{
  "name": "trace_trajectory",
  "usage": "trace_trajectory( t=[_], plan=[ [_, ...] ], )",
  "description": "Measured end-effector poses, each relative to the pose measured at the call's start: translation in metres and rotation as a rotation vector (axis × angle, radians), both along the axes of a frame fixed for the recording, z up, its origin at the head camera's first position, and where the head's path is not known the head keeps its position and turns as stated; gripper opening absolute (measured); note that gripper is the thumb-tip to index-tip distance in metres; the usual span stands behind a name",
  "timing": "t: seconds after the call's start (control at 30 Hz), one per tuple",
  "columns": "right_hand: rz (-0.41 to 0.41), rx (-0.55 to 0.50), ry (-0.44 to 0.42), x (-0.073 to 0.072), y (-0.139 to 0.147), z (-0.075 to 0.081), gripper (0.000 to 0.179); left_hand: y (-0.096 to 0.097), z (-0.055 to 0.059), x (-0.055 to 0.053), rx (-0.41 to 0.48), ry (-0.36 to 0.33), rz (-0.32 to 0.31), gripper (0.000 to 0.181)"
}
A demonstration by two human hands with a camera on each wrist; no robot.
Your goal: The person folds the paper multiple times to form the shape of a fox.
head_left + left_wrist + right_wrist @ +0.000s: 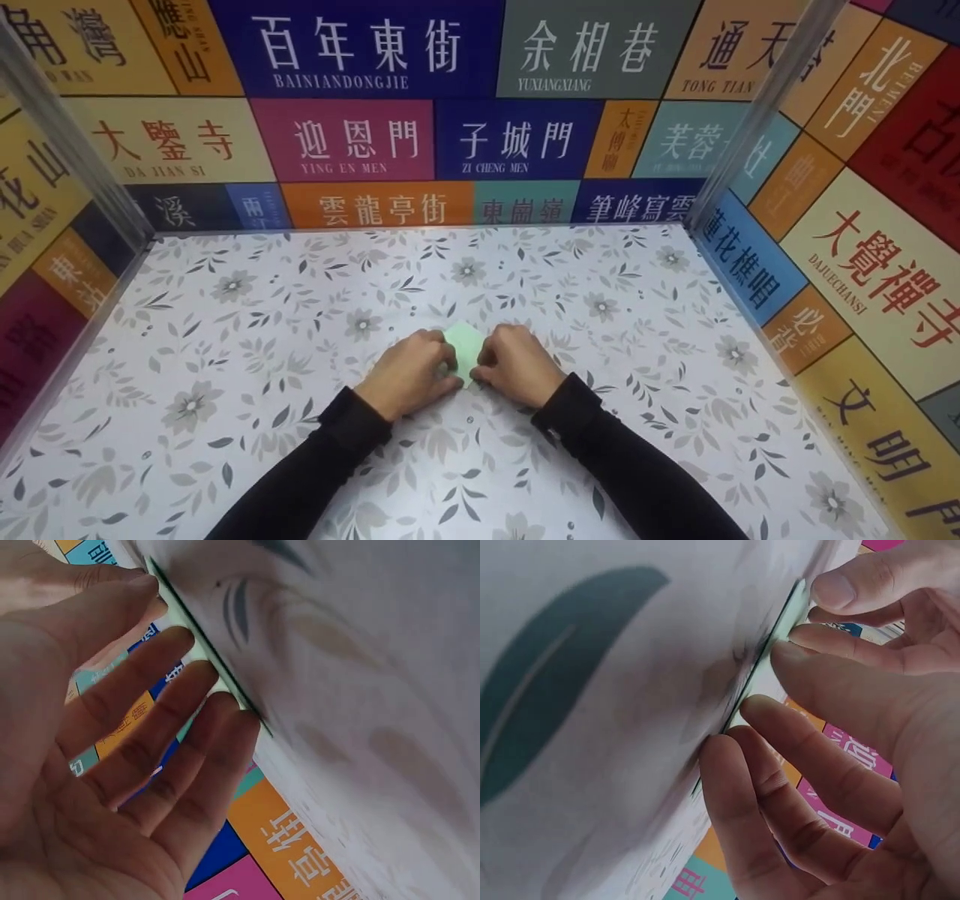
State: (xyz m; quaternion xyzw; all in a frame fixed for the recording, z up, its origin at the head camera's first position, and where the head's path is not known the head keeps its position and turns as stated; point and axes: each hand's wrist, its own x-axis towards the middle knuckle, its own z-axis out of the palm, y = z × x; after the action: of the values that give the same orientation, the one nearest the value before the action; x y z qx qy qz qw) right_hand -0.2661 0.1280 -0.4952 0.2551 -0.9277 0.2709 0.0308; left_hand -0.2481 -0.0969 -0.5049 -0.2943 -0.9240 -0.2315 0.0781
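Note:
A small piece of light green paper (466, 341) lies on the floral table surface, partly covered by both hands. My left hand (411, 373) is at its left side, bent fingertips pressing along the paper (199, 649) in the left wrist view, the thumb set apart from them. From the other side my right hand (519, 365) touches the paper's right part. In the right wrist view its thumb and fingers (727, 772) rest along the thin green paper (763, 679), with a gap between thumb and index finger. The two thumbs are close together at the paper's near corner.
A white table surface (225, 330) printed with grey flowers and leaves spreads around the hands. Upright panels (345, 142) with coloured blocks and Chinese lettering border it at the back, left and right. Metal corner posts (765, 112) stand where the panels meet.

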Motion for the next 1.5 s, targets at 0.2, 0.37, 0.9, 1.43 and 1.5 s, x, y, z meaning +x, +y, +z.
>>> trace_trajectory(
  t=[0.2,0.37,0.9,1.43,1.5],
  plan=[
    [0.005,-0.01,0.027,0.002,0.0,0.0,0.019,0.004,-0.001,0.001,0.055,0.006,0.057,0.027],
    [-0.017,-0.016,0.012,-0.003,0.001,-0.001,0.015,0.004,0.0,0.0,0.085,-0.019,0.07,0.031],
    [-0.152,-0.006,-0.073,-0.02,0.013,-0.001,0.013,0.003,-0.001,-0.002,0.098,-0.038,0.085,0.034],
    [-0.137,-0.041,-0.057,-0.021,0.015,-0.004,0.012,-0.024,-0.002,-0.025,0.213,-0.162,0.225,0.016],
    [-0.132,-0.039,-0.043,-0.021,0.016,-0.004,0.011,-0.027,-0.002,-0.027,0.218,-0.167,0.231,0.016]
  ],
)
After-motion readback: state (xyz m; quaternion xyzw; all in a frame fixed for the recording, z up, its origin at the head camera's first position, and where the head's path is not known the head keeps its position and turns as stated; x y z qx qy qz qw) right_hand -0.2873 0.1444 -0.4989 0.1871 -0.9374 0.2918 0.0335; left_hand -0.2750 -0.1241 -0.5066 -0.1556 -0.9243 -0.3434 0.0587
